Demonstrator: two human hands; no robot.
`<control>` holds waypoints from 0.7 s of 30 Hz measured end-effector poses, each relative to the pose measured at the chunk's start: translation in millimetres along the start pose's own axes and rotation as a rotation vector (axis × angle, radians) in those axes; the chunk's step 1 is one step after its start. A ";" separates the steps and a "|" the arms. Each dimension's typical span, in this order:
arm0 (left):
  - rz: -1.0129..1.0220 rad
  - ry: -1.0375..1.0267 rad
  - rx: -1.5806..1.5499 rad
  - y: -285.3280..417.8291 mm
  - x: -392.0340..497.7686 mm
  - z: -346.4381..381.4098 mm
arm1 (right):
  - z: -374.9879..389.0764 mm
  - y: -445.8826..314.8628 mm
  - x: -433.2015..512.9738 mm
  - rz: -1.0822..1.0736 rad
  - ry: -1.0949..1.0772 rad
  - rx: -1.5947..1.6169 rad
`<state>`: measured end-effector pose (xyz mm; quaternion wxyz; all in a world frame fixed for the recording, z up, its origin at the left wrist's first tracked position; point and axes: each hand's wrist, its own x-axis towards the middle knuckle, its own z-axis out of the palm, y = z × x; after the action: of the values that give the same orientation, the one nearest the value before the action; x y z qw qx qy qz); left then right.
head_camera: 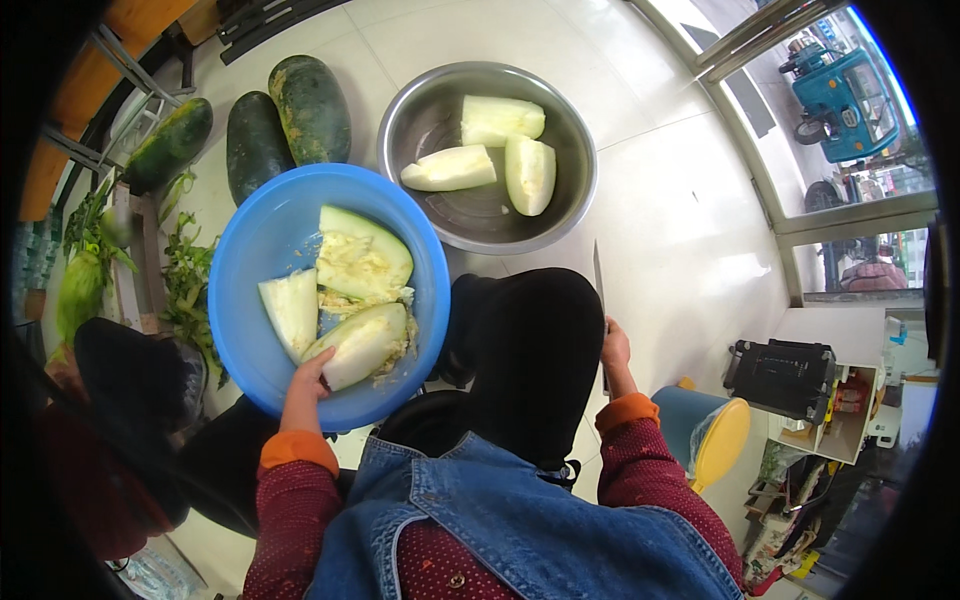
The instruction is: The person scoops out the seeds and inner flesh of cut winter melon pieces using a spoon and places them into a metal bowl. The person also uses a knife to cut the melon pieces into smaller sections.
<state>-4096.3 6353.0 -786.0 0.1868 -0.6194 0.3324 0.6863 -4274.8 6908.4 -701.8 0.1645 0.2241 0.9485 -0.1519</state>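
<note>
My left hand (311, 379) grips the near end of a peeled winter melon piece (367, 345), thumb on top, inside a blue plastic basin (225, 307). Two more pieces, a hollow-faced melon chunk (367, 251) and a narrower melon wedge (291, 307), lie in that basin with loose pulp and seeds. At my right thigh, my right hand (616, 345) holds a knife (598, 274), its blade pointing away from me. Beyond my knee a stainless steel basin (589, 169) holds three pale melon pieces (531, 176). My right fingers are partly hidden.
Whole dark green melons (310, 109) lie on the tiled floor behind the blue basin. Leafy stalks (187, 292) are at left, beside another person's dark-trousered leg (112, 367). A bin with a yellow lid (724, 442) and a black case (784, 380) stand right. Glass doors (784, 225) are at upper right.
</note>
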 end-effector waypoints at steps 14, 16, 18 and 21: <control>0.198 -0.046 0.067 -4.9 -29.9 9.8 | 124.1 -92.0 -68.8 -0.472 -0.437 -0.302; 0.218 -0.004 0.078 -6.8 -31.6 11.5 | 125.2 -95.2 -68.1 -0.520 -0.447 -0.298; 0.259 0.003 0.116 -7.6 -33.5 12.7 | 121.7 -94.6 -63.8 -0.556 -0.448 -0.285; 0.254 0.018 0.152 -5.8 -36.3 13.3 | 106.0 -86.4 -48.8 -0.595 -0.427 -0.227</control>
<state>-4096.2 6371.8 -751.8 0.1418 -0.5625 0.4608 0.6717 -4248.8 6778.0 -760.2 0.3306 -0.1174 0.9273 -0.1302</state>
